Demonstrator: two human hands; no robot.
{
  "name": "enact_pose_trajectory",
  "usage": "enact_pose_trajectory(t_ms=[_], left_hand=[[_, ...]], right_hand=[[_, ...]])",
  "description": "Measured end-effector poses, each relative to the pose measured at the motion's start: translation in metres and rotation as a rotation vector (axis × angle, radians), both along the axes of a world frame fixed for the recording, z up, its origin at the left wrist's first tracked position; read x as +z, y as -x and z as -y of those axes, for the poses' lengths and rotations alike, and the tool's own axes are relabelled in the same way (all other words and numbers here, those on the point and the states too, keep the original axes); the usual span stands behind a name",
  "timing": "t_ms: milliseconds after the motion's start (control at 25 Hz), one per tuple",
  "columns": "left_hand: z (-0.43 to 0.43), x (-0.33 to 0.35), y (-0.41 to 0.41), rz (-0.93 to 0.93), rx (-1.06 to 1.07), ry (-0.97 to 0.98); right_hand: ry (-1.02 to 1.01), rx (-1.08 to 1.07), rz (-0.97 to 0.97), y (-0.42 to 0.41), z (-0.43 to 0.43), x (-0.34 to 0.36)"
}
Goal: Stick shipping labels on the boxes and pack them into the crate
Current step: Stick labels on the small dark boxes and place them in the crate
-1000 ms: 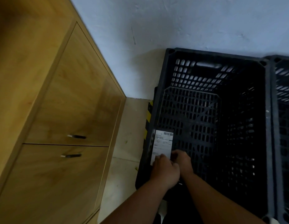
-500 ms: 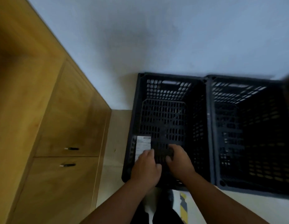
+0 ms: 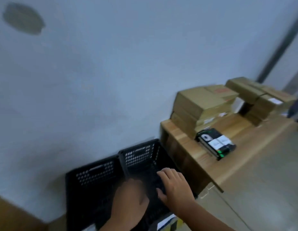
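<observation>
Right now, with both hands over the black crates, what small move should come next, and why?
Probably raise the right hand toward the cardboard boxes stacked on the wooden table. It looks open and empty, the left hand is too blurred to judge, and the boxes stand right of the crates.

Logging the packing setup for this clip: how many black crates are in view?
2. The left crate stands against the wall. The right crate sits directly beside it, next to the wooden table. Others may lie outside the frame.
</observation>
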State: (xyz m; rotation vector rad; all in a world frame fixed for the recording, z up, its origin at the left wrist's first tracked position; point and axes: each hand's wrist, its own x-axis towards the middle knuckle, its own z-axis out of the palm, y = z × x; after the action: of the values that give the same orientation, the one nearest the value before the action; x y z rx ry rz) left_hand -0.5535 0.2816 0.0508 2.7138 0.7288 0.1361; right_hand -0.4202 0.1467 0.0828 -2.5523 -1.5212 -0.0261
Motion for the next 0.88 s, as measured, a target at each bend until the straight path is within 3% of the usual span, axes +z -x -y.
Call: enact_pose_trajectory(t_ms=[320,480,640,880], left_hand=[[0.127,0.056,-0.194,0.102,-0.192,-0.034],[0.188,0.054,-0.284,0.087,-0.202,-0.021],[0.204,0.035,-0.351,0.104,-0.179,-0.069],[0.179,0.001,-0.456,0.095,-0.137,0.023]], right_hand=[[-0.059,-0.142,0.204,-0.167,0.175,0.082],[-0.075,-0.249,0.198,-0.257,0.250,0.093],[-0.062,-0.295,0.129,-0.328,0.264,0.071],[-0.064,-0.335,0.011,-0.422,0.244,0.030]])
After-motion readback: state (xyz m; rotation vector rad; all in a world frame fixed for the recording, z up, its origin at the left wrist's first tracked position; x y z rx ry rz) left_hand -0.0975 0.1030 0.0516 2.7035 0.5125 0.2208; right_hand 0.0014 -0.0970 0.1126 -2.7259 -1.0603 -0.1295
